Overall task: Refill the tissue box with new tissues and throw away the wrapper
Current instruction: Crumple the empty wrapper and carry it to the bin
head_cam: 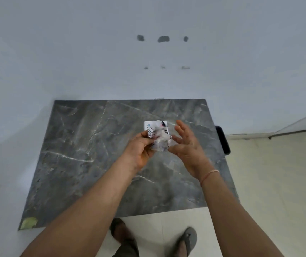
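Observation:
A crumpled clear plastic wrapper (160, 142) with dark print is pinched in my left hand (141, 149) above the grey marble table (78, 145). My right hand (187, 145) is beside it on the right, fingers spread; its thumb seems to touch the wrapper's lower edge. Behind the wrapper, a white tissue box (148, 125) with printed pictures stands on the table, mostly hidden by the wrapper and my fingers.
The table stands against a pale wall (148, 52) with a few dark marks. A black object (222, 140) sticks out past the table's right edge. Cream floor tiles (278, 182) lie to the right. My feet in sandals (187, 240) are below the front edge.

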